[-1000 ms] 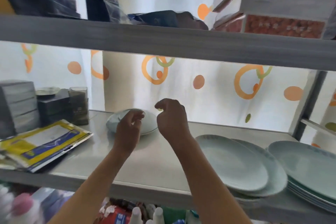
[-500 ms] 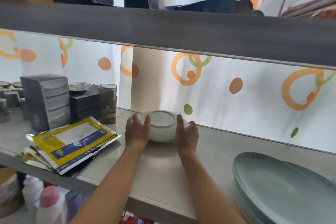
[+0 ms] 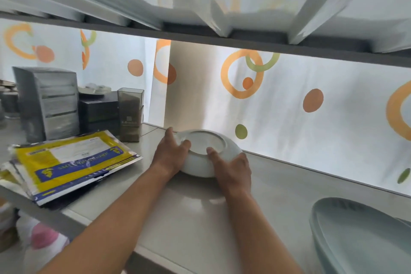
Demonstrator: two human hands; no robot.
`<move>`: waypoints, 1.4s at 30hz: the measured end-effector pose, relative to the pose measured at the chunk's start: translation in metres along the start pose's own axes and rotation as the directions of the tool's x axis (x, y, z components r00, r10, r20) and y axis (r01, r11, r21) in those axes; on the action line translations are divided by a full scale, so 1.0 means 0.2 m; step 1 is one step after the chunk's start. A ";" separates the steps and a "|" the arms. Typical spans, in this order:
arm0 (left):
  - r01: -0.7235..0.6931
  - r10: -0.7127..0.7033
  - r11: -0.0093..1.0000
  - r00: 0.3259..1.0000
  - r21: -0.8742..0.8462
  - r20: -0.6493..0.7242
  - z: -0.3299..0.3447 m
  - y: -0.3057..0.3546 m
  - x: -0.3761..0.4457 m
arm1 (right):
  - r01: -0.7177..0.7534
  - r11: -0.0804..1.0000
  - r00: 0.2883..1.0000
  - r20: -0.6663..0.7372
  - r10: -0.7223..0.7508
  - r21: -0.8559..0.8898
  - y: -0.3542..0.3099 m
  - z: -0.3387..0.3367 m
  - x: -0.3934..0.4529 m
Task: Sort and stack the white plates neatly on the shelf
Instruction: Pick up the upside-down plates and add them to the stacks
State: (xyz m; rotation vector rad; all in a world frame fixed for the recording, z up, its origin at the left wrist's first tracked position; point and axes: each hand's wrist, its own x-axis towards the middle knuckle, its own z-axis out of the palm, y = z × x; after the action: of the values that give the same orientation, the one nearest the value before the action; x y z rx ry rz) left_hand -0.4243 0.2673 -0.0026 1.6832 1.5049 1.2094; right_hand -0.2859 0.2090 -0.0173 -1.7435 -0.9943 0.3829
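A small deep white plate [image 3: 205, 143] sits upside down near the back of the shelf [image 3: 195, 218], its base ring facing up and tipped a little toward me. My left hand [image 3: 170, 154] grips its left side, fingers over the rim of the base. My right hand [image 3: 232, 168] grips the right side, one finger lying on the base. A stack of large pale plates [image 3: 358, 238] lies at the lower right of the same shelf, cut off by the frame edge.
Yellow and blue foil packets [image 3: 73, 160] lie at the left front of the shelf. Behind them stand grey boxes [image 3: 49, 102] and a clear container [image 3: 130, 113]. The upper shelf's underside [image 3: 200, 35] hangs low overhead. A pink-capped bottle [image 3: 43, 236] stands below.
My hands went from hovering above the small plate to gripping it on both sides. Their fingers now lie over its base, and it tips toward me. The view has dropped lower.
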 end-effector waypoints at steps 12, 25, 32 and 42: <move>-0.220 0.163 0.889 0.972 -0.400 -0.172 -0.08 0.10 -0.07 | 0.068 0.956 0.986 -0.162 -0.021 0.286 -0.14 -0.12 -0.06; -0.243 0.125 0.493 0.970 -0.835 -0.209 -0.22 0.16 -0.13 | 0.576 0.800 0.810 -0.252 -0.530 0.169 -0.24 -0.18 -0.22; 0.020 -0.044 -0.018 0.999 -1.000 0.021 -0.35 0.10 -0.10 | 0.600 0.795 0.790 -0.216 -0.573 0.086 -0.22 -0.16 -0.23; 0.170 -0.207 0.430 0.974 -0.887 0.087 -0.29 0.06 -0.09 | 0.018 0.726 0.985 0.111 -0.129 0.688 -0.24 -0.24 -0.20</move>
State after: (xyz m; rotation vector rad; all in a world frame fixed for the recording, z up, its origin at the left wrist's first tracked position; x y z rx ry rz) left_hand -0.4705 0.2388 0.0287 0.7201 0.7266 1.5132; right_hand -0.2986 0.1526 0.0370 -0.9995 -0.8683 0.7392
